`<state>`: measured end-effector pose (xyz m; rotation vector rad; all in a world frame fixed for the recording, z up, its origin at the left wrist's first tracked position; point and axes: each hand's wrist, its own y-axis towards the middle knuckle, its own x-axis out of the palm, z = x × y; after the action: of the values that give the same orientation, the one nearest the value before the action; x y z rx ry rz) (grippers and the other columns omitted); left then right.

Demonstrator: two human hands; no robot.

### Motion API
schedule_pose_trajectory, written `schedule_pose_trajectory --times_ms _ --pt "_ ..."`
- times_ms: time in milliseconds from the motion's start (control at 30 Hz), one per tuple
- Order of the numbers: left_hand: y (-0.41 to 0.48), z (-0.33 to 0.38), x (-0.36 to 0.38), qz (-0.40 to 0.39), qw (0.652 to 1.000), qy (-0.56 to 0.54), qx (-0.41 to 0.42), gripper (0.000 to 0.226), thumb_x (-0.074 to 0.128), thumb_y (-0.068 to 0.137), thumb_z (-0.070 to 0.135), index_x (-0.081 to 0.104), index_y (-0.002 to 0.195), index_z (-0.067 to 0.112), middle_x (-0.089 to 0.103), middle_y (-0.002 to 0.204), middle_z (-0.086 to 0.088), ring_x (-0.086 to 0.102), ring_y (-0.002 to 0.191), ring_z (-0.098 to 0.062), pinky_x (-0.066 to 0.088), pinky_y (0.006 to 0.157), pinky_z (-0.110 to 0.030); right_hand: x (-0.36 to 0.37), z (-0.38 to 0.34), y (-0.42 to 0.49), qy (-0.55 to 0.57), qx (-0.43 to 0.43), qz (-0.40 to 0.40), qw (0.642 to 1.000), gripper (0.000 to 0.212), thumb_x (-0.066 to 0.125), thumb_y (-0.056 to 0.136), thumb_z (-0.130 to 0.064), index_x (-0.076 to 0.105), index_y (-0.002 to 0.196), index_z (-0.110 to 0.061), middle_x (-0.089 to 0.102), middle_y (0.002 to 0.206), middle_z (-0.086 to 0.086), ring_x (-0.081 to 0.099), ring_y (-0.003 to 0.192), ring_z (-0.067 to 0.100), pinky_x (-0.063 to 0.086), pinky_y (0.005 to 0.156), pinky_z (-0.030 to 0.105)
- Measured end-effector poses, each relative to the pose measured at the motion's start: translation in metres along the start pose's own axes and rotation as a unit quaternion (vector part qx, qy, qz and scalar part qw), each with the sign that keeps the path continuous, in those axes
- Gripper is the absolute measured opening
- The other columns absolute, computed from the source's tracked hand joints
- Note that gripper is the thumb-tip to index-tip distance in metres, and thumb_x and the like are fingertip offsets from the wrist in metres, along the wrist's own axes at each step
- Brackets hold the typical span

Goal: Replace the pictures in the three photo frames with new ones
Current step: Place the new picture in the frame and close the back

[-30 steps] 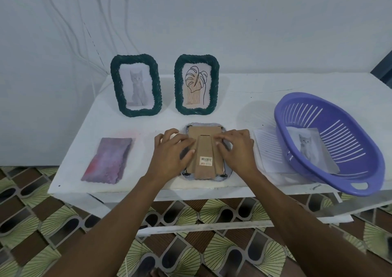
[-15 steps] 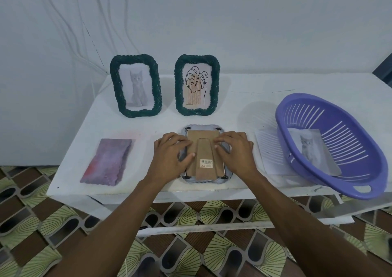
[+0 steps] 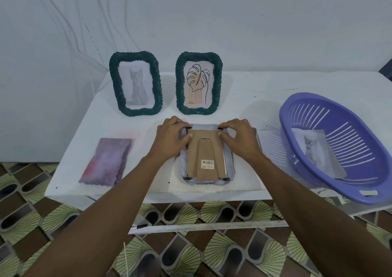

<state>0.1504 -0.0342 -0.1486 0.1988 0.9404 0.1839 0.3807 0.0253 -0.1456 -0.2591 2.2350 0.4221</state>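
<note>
A light frame (image 3: 206, 156) lies face down near the front edge of the white table (image 3: 244, 98). The left hand (image 3: 171, 138) presses its top left corner. The right hand (image 3: 240, 138) presses its top right corner. Behind it stand two green frames (image 3: 135, 83). A purple basket (image 3: 339, 145) sits to its right.

Photo frames, three, rope-textured oval-cornered borders: two dark green ones stand upright at the back of the white table, the left frame (image 3: 135, 83) showing a grey kitten picture, the right frame (image 3: 198, 83) a line-drawn leaf print. The third frame (image 3: 206, 156), pale grey-blue, lies face down near the front edge, brown cardboard backing and folded stand upward, barcode sticker on the stand. One loose kitten picture (image 3: 317, 152) lies inside the purple basket.
</note>
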Motion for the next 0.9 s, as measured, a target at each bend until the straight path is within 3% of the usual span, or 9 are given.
schedule_pose_trajectory --times_ms 100,400,600,900 --pt "0.000 -0.004 0.000 -0.005 1.000 -0.017 -0.001 0.035 0.061 0.086 0.039 0.066 0.117 0.024 0.054 0.098 0.003 0.046 0.099 -0.016 0.037 0.089 -0.040 0.001 0.002 0.000 0.003 0.001 -0.003 1.000 0.019 0.066 0.088 -0.037 0.069 0.107 -0.036 0.065 0.111 -0.011 0.047 0.109 0.014 0.025 0.082 0.033" --pt "0.002 -0.011 0.002 -0.008 1.000 -0.015 0.008 0.034 0.057 0.082 0.046 0.067 0.110 0.029 0.055 0.095 0.008 0.043 0.096 -0.011 0.038 0.085 -0.039 -0.001 0.004 0.002 0.008 -0.016 -0.015 1.000 0.013 0.065 0.088 -0.037 0.071 0.100 -0.036 0.066 0.108 -0.013 0.049 0.107 0.013 0.029 0.084 0.035" --pt "0.001 -0.012 0.003 -0.006 1.000 -0.021 0.013 0.030 0.057 0.084 0.046 0.068 0.107 0.030 0.059 0.097 0.009 0.045 0.096 -0.011 0.039 0.086 -0.039 -0.002 0.005 0.003 0.067 -0.002 -0.014 0.998 0.013 0.065 0.089 -0.029 0.073 0.097 -0.037 0.067 0.103 -0.015 0.054 0.104 0.015 0.040 0.095 0.053" --pt "-0.001 -0.010 0.003 0.000 0.999 -0.031 0.009 0.033 0.058 0.083 0.047 0.069 0.109 0.028 0.058 0.097 0.011 0.048 0.099 -0.013 0.040 0.088 -0.040 -0.005 -0.001 0.007 0.088 0.048 -0.018 0.995 0.020 0.070 0.086 -0.024 0.069 0.082 -0.043 0.061 0.090 -0.024 0.054 0.089 0.006 0.042 0.096 0.051"
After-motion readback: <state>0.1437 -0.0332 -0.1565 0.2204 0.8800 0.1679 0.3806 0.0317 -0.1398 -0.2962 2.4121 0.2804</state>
